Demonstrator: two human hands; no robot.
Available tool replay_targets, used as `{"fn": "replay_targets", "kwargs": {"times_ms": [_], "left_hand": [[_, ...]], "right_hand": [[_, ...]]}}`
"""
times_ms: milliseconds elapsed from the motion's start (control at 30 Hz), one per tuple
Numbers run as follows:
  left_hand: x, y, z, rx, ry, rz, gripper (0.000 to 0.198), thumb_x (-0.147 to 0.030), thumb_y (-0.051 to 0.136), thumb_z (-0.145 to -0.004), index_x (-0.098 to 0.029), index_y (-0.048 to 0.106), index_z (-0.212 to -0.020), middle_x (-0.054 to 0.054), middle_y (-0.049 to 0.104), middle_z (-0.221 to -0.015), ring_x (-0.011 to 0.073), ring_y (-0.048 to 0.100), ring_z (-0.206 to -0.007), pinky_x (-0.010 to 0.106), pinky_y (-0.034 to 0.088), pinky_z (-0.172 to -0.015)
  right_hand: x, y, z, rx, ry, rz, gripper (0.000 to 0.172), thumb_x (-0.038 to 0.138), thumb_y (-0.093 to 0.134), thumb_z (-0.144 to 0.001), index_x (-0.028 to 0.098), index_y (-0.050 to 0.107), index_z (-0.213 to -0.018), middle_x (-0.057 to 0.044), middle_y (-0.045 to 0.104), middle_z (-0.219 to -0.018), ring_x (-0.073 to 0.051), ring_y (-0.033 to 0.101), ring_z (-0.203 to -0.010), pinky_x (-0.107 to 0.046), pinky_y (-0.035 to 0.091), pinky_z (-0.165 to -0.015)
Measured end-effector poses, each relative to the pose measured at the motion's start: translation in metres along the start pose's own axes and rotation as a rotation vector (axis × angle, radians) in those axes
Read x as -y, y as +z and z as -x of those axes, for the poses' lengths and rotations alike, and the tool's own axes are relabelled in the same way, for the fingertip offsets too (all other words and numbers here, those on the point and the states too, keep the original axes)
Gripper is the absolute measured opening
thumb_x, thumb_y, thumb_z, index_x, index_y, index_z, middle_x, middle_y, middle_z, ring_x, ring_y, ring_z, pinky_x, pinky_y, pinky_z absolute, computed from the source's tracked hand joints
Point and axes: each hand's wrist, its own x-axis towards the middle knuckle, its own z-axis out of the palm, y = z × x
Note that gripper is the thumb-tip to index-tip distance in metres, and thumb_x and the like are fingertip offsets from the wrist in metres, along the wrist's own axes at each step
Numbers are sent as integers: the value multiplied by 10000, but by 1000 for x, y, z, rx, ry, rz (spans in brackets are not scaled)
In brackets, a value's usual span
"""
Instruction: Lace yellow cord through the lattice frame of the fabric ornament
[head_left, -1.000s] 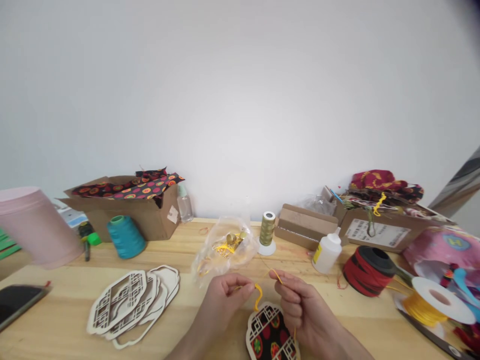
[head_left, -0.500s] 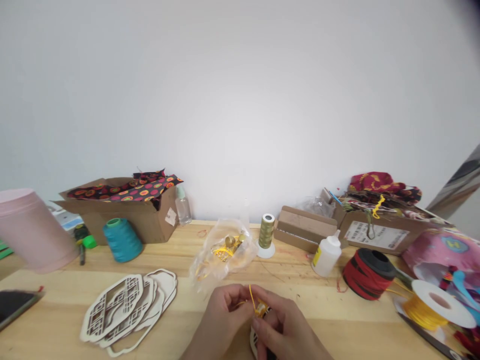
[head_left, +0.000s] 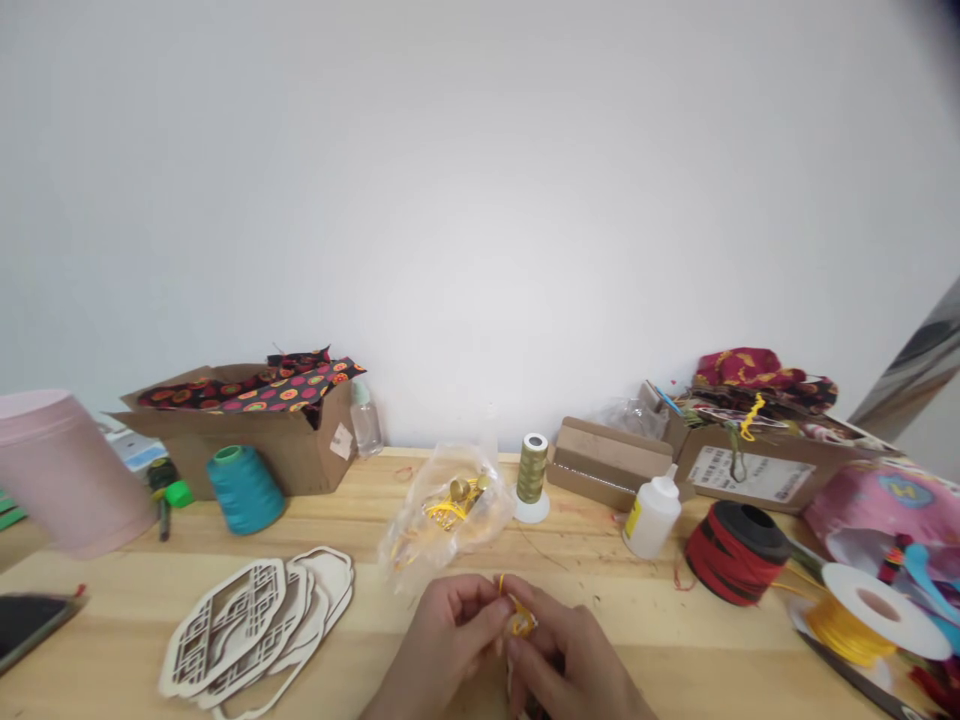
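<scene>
At the bottom centre my left hand and my right hand are pressed close together, both pinching a short yellow cord between their fingertips. The cord is looped and bunched at the point where the fingers meet. Under my right hand lies a wooden lattice ornament with patterned fabric, almost wholly hidden. Just beyond the hands lies a clear plastic bag with gold-coloured small parts.
Wooden lattice cut-outs lie stacked at left. A teal thread cone, olive thread spool, glue bottle, red ribbon roll and yellow cord spool stand on the wooden table. Cardboard boxes of fabric line the wall.
One second ago my hands were apart with the cord stretched above the visible ornament. They have since come together over it, bunching the cord and covering the ornament.
</scene>
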Motion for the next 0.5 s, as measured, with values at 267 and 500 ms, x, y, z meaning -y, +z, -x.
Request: {"fn": "replay_targets", "kwargs": {"times_ms": [267, 500], "left_hand": [[-1, -3, -2, 5, 61, -56, 245, -357, 614, -607, -116, 647, -577, -7, 572, -474, 58, 393, -384, 177, 280, -394], [4, -3, -2, -43, 105, -111, 237, -349, 626, -589, -117, 675, -599, 29, 634, -538, 116, 486, -490, 208, 350, -472]], "right_hand": [[7, -7, -1, -41, -43, 246, 365, 359, 333, -822, 185, 484, -1104, -29, 631, -584, -131, 545, -488, -197, 349, -450], [22, -14, -1, -102, -107, 428, 275, 335, 346, -817, 228, 599, -799, -32, 636, -607, -144, 558, -519, -198, 317, -473]]}}
